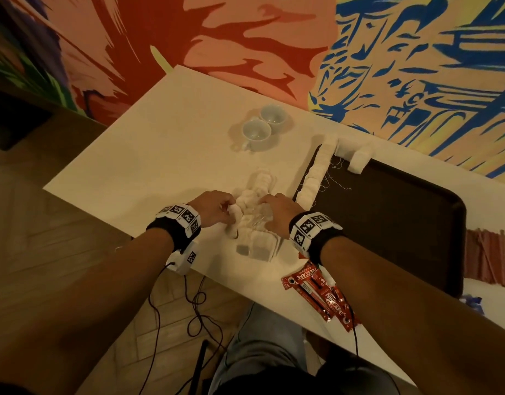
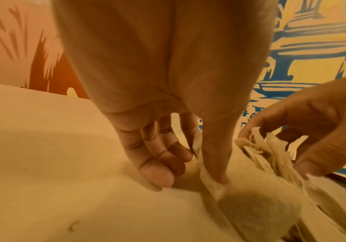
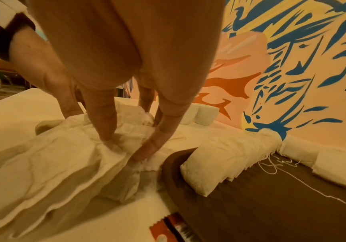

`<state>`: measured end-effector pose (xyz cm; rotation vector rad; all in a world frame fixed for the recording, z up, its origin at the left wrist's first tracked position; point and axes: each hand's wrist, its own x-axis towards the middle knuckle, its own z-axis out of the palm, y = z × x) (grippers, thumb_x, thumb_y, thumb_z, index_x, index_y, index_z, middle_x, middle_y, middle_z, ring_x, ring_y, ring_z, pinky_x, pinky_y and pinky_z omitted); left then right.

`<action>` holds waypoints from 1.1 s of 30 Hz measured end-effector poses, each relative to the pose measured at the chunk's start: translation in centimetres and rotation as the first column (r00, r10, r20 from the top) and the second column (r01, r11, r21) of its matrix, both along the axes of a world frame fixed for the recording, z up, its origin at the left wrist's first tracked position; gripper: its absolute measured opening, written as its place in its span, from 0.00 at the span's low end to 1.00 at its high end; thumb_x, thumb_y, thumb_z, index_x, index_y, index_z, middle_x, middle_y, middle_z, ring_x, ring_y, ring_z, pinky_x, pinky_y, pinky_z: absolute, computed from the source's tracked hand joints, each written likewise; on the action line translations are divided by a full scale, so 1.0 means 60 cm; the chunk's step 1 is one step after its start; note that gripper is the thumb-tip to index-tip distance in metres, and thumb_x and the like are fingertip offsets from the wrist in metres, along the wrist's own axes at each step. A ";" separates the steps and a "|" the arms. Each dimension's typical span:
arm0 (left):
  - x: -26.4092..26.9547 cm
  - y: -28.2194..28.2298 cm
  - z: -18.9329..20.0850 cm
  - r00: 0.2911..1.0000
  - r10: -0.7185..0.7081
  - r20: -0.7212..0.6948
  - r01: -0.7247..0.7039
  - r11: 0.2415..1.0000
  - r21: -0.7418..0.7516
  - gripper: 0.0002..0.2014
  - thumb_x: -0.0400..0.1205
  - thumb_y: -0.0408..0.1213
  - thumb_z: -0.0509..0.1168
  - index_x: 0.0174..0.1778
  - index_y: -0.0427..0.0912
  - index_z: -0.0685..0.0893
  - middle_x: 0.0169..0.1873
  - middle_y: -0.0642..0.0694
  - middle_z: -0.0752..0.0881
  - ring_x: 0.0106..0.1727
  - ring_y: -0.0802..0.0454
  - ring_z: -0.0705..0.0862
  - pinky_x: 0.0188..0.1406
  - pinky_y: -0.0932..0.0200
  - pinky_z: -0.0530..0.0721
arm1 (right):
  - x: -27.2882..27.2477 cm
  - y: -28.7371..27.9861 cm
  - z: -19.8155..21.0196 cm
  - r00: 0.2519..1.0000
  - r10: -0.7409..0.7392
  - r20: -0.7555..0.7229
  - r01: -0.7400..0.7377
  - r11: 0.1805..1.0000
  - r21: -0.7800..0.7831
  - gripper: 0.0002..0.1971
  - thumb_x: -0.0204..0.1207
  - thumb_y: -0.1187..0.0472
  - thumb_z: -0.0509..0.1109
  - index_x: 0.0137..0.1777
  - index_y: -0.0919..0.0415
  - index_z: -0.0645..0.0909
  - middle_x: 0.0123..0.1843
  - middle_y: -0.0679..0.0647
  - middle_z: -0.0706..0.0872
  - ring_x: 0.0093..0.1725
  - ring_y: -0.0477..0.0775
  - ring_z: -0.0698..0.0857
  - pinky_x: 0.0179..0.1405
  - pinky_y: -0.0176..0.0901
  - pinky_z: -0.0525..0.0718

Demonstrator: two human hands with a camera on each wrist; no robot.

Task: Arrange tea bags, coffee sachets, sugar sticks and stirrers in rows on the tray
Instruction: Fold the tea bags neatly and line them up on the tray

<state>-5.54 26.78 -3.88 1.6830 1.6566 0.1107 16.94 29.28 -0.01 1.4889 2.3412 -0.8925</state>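
Note:
A loose pile of white tea bags [image 1: 254,226] lies on the white table [image 1: 165,155], just left of the dark brown tray [image 1: 402,218]. My left hand [image 1: 227,212] pinches tea bags at the pile's left side, its thumb [image 2: 215,165] pressed onto one bag [image 2: 250,193]. My right hand [image 1: 264,208] grips a bunch from the right, thumb and fingers [image 3: 108,131] curled into the paper [image 3: 126,140]. A row of tea bags [image 1: 316,172] stands along the tray's left rim, and a few more [image 1: 356,156] at its back corner.
Red coffee sachets [image 1: 316,283] lie at the table's near edge under my right forearm. A bundle of reddish-brown sticks [image 1: 487,258] lies right of the tray. Two white cups [image 1: 257,132] stand at the back. Loose strings [image 3: 271,165] trail across the tray floor.

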 end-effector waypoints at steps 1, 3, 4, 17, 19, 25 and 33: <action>-0.001 -0.003 0.002 0.999 0.016 0.030 -0.015 1.000 0.000 0.12 0.77 0.44 0.78 0.50 0.50 0.84 0.44 0.54 0.85 0.45 0.54 0.82 0.38 0.67 0.71 | 0.001 -0.002 0.000 1.000 -0.005 -0.009 0.005 1.000 -0.006 0.30 0.79 0.57 0.75 0.79 0.50 0.69 0.69 0.59 0.77 0.67 0.64 0.80 0.64 0.50 0.78; -0.003 -0.007 0.011 0.995 0.047 0.087 -0.047 0.999 -0.002 0.11 0.77 0.45 0.78 0.50 0.48 0.86 0.43 0.55 0.86 0.44 0.57 0.84 0.42 0.63 0.75 | 0.002 -0.004 0.003 1.000 -0.018 -0.015 0.017 1.000 -0.013 0.31 0.78 0.54 0.76 0.80 0.50 0.69 0.70 0.59 0.76 0.69 0.64 0.79 0.66 0.50 0.77; -0.004 -0.009 0.018 0.993 0.059 0.104 -0.059 0.998 -0.001 0.10 0.78 0.46 0.78 0.50 0.48 0.86 0.44 0.55 0.87 0.45 0.56 0.84 0.45 0.60 0.77 | 0.003 -0.005 0.006 1.000 -0.021 -0.018 0.021 1.000 -0.018 0.33 0.77 0.52 0.77 0.80 0.50 0.69 0.71 0.58 0.76 0.70 0.64 0.79 0.67 0.51 0.77; 0.015 -0.034 0.150 0.963 0.009 0.268 -0.045 0.991 0.129 0.06 0.79 0.41 0.76 0.50 0.49 0.89 0.47 0.56 0.90 0.46 0.57 0.89 0.51 0.60 0.83 | -0.014 -0.018 0.059 0.874 -0.196 -0.445 0.158 0.980 -0.121 0.30 0.66 0.37 0.83 0.60 0.55 0.83 0.53 0.50 0.87 0.53 0.53 0.84 0.53 0.47 0.81; 0.023 -0.036 0.151 0.947 0.028 0.321 -0.073 0.989 0.130 0.06 0.79 0.39 0.76 0.51 0.46 0.89 0.46 0.54 0.90 0.45 0.53 0.90 0.48 0.59 0.84 | -0.006 -0.023 0.060 0.809 -0.264 -0.525 0.194 0.963 -0.185 0.22 0.67 0.44 0.85 0.53 0.56 0.84 0.47 0.54 0.88 0.47 0.54 0.85 0.50 0.50 0.83; 0.051 -0.035 0.139 0.881 0.098 0.464 -0.115 0.993 0.009 0.07 0.81 0.33 0.74 0.54 0.38 0.87 0.43 0.47 0.88 0.38 0.53 0.87 0.39 0.62 0.85 | 0.027 -0.033 0.068 0.695 -0.432 -0.575 0.298 0.900 -0.317 0.13 0.71 0.61 0.84 0.51 0.64 0.86 0.49 0.68 0.89 0.44 0.60 0.89 0.47 0.60 0.91; 0.045 0.076 0.139 0.977 0.079 0.199 -0.077 0.997 -0.015 0.12 0.84 0.38 0.71 0.63 0.43 0.85 0.51 0.43 0.88 0.47 0.46 0.88 0.50 0.47 0.90 | 0.095 -0.026 0.082 0.522 -0.674 -0.522 0.474 0.738 -0.480 0.17 0.69 0.57 0.72 0.54 0.67 0.87 0.53 0.62 0.92 0.56 0.63 0.90 0.62 0.62 0.87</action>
